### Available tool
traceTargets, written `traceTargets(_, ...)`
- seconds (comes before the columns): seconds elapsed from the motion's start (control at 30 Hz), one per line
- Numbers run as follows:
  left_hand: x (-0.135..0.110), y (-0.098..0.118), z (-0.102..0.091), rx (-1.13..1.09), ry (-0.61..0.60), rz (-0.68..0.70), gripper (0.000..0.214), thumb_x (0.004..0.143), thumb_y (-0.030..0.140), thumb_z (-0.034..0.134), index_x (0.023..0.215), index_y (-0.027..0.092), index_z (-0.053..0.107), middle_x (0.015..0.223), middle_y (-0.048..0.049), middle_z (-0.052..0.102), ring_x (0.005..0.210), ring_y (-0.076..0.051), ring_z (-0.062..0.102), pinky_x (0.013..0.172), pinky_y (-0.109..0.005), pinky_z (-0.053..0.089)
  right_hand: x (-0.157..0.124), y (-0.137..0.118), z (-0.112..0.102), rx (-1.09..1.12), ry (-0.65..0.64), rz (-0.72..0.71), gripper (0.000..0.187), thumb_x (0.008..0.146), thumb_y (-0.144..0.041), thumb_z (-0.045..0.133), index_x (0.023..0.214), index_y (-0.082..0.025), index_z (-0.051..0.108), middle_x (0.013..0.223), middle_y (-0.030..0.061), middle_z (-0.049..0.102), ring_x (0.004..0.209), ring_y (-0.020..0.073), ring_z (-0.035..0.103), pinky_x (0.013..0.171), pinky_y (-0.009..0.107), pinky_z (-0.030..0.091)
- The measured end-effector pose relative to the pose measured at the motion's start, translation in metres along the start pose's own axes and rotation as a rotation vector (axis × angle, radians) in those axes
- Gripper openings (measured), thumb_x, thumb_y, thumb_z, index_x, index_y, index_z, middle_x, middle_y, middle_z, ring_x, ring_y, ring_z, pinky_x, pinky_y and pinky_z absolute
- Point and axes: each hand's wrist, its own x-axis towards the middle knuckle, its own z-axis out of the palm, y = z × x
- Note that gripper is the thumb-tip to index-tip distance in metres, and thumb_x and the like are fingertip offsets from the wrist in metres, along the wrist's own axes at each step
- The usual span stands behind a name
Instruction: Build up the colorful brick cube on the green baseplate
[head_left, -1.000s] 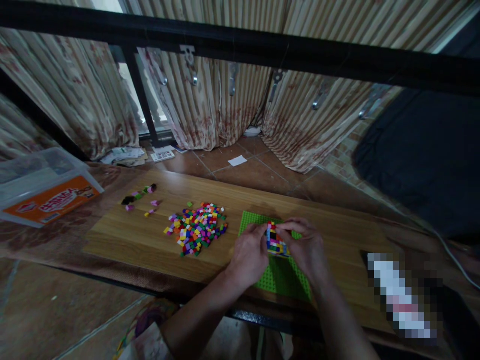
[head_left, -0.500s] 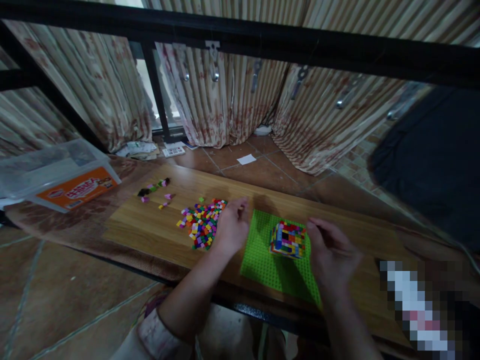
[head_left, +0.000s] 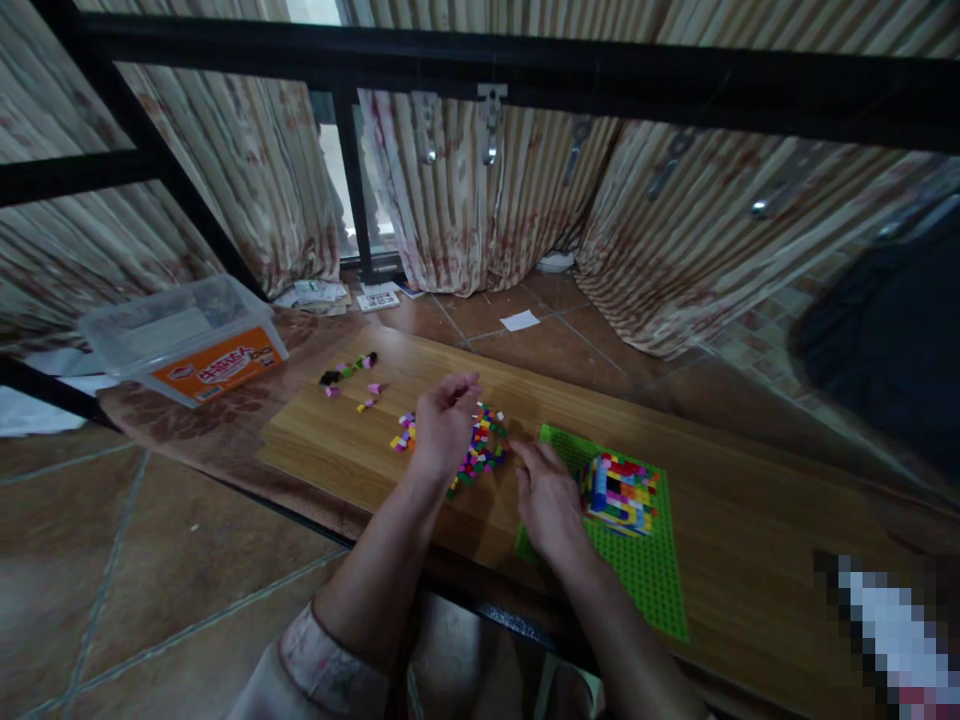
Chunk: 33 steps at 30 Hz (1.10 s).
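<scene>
"One pile of small bricks (head_left: 489, 445) shows in the head view. Where does it lie from the left hand (head_left: 444, 430)?"

"Behind and below it: the hand hides the middle, and bricks peek out at its three and nine o'clock. Whether it touches them, I can't tell."

"Its fingers?"

"Bent and drawn in narrow. I can't tell if a brick sits between them."

"And the right hand (head_left: 551, 500)?"

"It has the pile at ten o'clock, fingertips just beside the edge. I can't tell whether they pinch anything."

"What's at its three o'clock?"

"The brick block (head_left: 622, 495), just beside it, on the green sheet (head_left: 637, 580)."

"Beyond the left hand?"

"Loose pieces (head_left: 346, 371) at its ten o'clock, on the wooden board (head_left: 319, 430)."
</scene>
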Motion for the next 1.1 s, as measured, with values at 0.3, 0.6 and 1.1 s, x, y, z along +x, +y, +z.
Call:
traceTargets(0.3, -0.001, 0.003, -0.006, 0.072, -0.073, -0.038, 0.023, 0.07, 0.018, 0.066, 0.092, 0.013, 0.071, 0.08, -0.0038, 0.068, 0.07, -0.013, 0.058, 0.071, -0.025, 0.045, 0.02, 0.006, 0.017, -0.019, -0.16, -0.06, 0.03, 0.085, -0.008, 0.047, 0.101, -0.021, 0.069, 0.1, 0.007, 0.06, 0.095, 0.0202, 0.06, 0.087, 0.034, 0.049)
traceTargets(0.6, -0.004, -0.002, -0.003, 0.211, -0.149, 0.008, 0.025, 0.074, 0.021, 0.064, 0.096, 0.014, 0.072, 0.086, -0.006, 0.071, 0.078, -0.016, 0.062, 0.075, -0.027, 0.047, 0.015, 0.002, 0.015, 0.082, -0.1, 0.018, 0.019, 0.082, -0.011, 0.054, 0.091, -0.021, 0.067, 0.091, 0.0044, 0.064, 0.086, 0.0189, 0.062, 0.081, 0.031, 0.048)
traceTargets(1.1, -0.013, -0.016, 0.01, 0.47, -0.389, 0.127, 0.027, 0.08, 0.029, 0.059, 0.099, 0.014, 0.072, 0.087, -0.0062, 0.073, 0.08, -0.019, 0.065, 0.074, -0.028, 0.049, 0.008, 0.012, -0.101, 0.195, 0.406, 0.19, 0.013, 0.081, -0.034, 0.065, 0.085, -0.022, 0.07, 0.083, 0.0015, 0.07, 0.071, 0.0158, 0.064, 0.067, 0.028, 0.05)
